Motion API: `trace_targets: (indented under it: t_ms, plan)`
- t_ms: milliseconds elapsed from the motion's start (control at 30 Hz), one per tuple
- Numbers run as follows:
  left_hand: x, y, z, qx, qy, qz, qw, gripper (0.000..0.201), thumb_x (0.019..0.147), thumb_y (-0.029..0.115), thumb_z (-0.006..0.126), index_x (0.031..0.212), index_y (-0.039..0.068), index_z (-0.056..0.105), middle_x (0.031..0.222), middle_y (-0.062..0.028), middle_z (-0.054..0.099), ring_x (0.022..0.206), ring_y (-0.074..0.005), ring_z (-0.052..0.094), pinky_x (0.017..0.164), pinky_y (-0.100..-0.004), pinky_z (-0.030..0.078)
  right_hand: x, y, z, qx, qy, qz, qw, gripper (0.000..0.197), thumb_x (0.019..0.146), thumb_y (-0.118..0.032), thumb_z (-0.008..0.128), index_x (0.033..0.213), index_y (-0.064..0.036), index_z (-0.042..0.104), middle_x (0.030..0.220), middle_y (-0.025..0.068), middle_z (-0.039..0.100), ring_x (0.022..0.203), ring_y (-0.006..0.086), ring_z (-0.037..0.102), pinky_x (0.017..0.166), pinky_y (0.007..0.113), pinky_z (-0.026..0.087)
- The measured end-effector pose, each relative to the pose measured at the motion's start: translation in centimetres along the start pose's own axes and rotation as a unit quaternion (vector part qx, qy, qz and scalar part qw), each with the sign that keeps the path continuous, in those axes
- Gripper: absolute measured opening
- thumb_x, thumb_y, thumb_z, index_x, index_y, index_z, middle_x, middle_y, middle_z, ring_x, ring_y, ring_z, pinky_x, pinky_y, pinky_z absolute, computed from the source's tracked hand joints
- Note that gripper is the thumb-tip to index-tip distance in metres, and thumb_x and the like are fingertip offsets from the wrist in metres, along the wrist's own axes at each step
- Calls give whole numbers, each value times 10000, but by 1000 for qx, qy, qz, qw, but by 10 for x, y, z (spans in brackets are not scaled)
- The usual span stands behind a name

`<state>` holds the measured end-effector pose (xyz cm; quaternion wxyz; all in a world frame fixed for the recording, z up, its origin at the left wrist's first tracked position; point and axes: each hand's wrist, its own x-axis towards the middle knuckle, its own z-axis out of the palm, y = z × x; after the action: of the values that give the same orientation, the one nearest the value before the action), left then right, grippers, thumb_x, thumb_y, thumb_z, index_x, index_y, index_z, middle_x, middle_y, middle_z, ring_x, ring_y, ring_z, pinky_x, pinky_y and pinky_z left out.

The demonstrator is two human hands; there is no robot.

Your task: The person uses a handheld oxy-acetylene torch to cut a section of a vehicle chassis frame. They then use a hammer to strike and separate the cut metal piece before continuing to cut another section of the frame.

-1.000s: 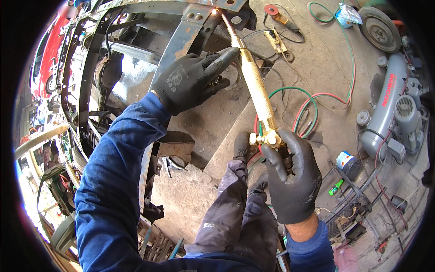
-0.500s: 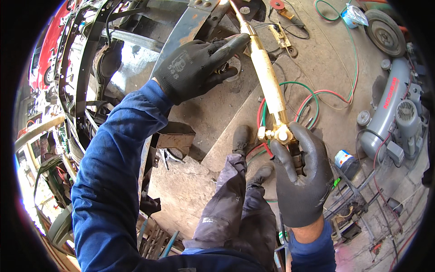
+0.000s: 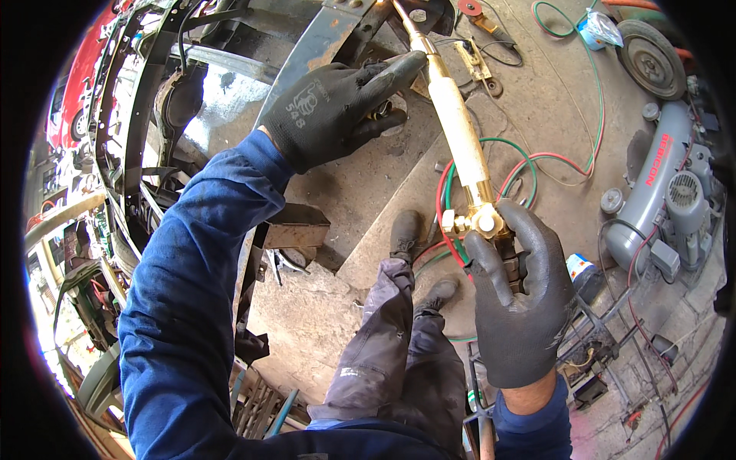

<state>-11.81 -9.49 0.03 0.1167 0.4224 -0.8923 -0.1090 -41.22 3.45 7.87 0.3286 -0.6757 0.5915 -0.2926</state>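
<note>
A long brass gas torch (image 3: 458,130) slants up and away in front of me, its thin neck running toward the upper edge. My right hand (image 3: 523,310), in a black work glove, closes round its valve end, thumb and fingers about the knobs and hose fittings. My left hand (image 3: 326,115), gloved alike, is beside the torch's neck, with the stretched index fingertip against or just beside it. The other fingers are curled round a small brassy metal piece (image 3: 381,111), mostly hidden, whose kind I cannot make out. Red and green hoses (image 3: 446,201) hang behind the torch.
At the left stands a bare vehicle frame (image 3: 157,92), with a rusty steel beam (image 3: 314,50) near my left hand. An angle grinder (image 3: 491,29) lies on the concrete floor. A grey air compressor (image 3: 652,184) and a wheel (image 3: 652,57) stand at the right.
The torch and my right hand have shifted slightly to the right and down. My left hand has kept nearly the same place and shape.
</note>
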Motion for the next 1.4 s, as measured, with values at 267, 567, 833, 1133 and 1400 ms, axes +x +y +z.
trace_targets:
  t_ms: [267, 567, 833, 1133, 1400]
  plan:
    - [1, 0, 1, -5, 9, 4, 1000, 728, 1030, 388, 751, 1649, 137, 462, 1151, -171, 747, 976, -386, 749, 858, -495, 602, 0, 1, 3, 10, 2, 2, 1000, 455, 965, -118, 848, 1365, -17, 656, 1175, 197, 726, 1018, 350, 751, 848, 426, 623]
    - [2, 3, -1, 1, 7, 2, 1000, 691, 1032, 374, 746, 1616, 104, 493, 1235, -193, 730, 1003, -396, 748, 881, -494, 606, -1, 2, 6, 15, 9, 13, 1000, 434, 966, -145, 855, 1339, -22, 672, 1177, 192, 726, 1023, 356, 751, 859, 428, 621]
    - [1, 3, -3, -2, -11, -9, 1000, 726, 1039, 377, 740, 1653, 119, 451, 1260, -188, 729, 1014, -391, 748, 889, -490, 607, 0, 3, 6, 5, 12, 12, 1000, 427, 966, -163, 856, 1336, -43, 681, 1168, 183, 729, 991, 346, 761, 826, 427, 630]
    - [1, 1, 1, 0, 2, -4, 1000, 718, 1035, 381, 743, 1646, 121, 468, 1317, -188, 724, 1035, -392, 748, 911, -487, 607, 1, 3, 6, 2, 16, -9, 1000, 419, 962, -133, 854, 1336, -50, 683, 1156, 175, 728, 992, 340, 763, 820, 419, 627]
    - [1, 2, 0, 0, -2, -11, 1000, 712, 1038, 380, 738, 1644, 118, 470, 1367, -187, 715, 1068, -396, 748, 930, -491, 607, 2, 5, 4, -14, 13, -34, 999, 441, 970, -103, 839, 1378, -45, 685, 1171, 179, 720, 998, 333, 764, 830, 411, 622]
